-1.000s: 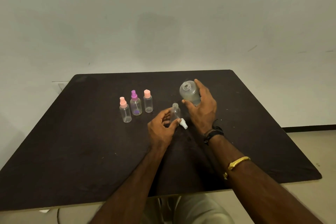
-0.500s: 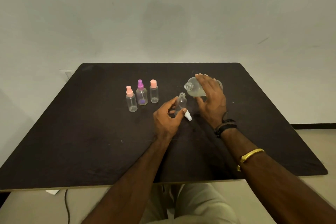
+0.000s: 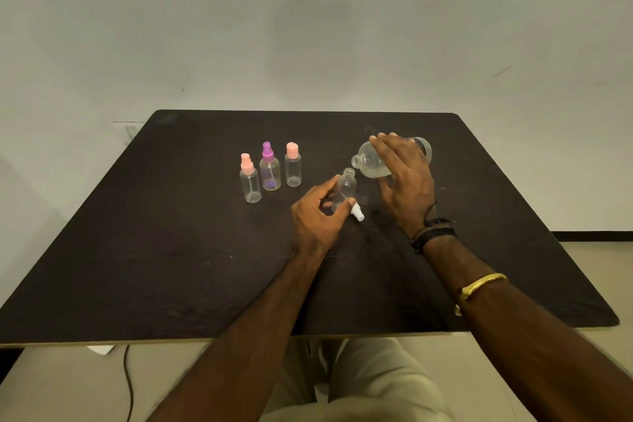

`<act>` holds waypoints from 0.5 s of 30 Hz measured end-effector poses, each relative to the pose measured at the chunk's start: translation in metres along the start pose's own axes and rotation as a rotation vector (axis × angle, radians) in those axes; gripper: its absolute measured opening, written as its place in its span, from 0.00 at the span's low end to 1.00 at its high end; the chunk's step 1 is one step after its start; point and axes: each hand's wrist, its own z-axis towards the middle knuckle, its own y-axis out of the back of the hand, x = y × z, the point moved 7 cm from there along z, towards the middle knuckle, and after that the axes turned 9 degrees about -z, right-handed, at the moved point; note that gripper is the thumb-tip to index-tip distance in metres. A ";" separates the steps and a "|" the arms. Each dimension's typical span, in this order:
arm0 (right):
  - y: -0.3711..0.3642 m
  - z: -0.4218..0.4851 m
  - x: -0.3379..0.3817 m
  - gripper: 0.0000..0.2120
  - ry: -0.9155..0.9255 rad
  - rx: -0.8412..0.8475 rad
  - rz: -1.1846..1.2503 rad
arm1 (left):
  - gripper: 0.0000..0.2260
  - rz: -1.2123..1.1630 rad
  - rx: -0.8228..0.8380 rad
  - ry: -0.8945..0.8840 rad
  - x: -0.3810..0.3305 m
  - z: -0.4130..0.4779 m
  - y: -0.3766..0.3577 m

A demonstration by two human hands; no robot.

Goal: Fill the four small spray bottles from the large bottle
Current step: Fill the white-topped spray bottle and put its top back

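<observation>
My left hand (image 3: 317, 216) grips a small clear spray bottle (image 3: 346, 187) with no cap, standing on the dark table (image 3: 171, 250). Its white spray cap (image 3: 357, 211) lies just right of my thumb. My right hand (image 3: 406, 178) holds the large frosted bottle (image 3: 371, 161) tipped on its side, its open mouth pointing left just above and right of the small bottle's neck. Three capped small bottles stand to the left: one with a pink sprayer (image 3: 250, 180), one with a purple sprayer (image 3: 270, 168), one with a pink cap (image 3: 293, 165).
The table backs onto a pale wall. A dark cable (image 3: 128, 384) hangs below the front edge at the left, and my lap (image 3: 359, 384) is under the table's near edge.
My right hand has tipped the large bottle from near upright onto its side and brought its mouth over the small bottle. My left hand stays on the small bottle.
</observation>
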 end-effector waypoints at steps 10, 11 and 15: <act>-0.001 -0.002 -0.002 0.28 0.025 0.005 -0.047 | 0.24 0.030 0.004 -0.001 0.002 0.000 -0.001; -0.002 -0.003 -0.002 0.28 0.025 0.003 -0.050 | 0.24 0.032 0.005 -0.002 0.002 0.000 -0.001; -0.001 -0.002 -0.002 0.28 0.039 -0.004 -0.064 | 0.24 0.044 0.004 0.003 0.001 0.000 0.000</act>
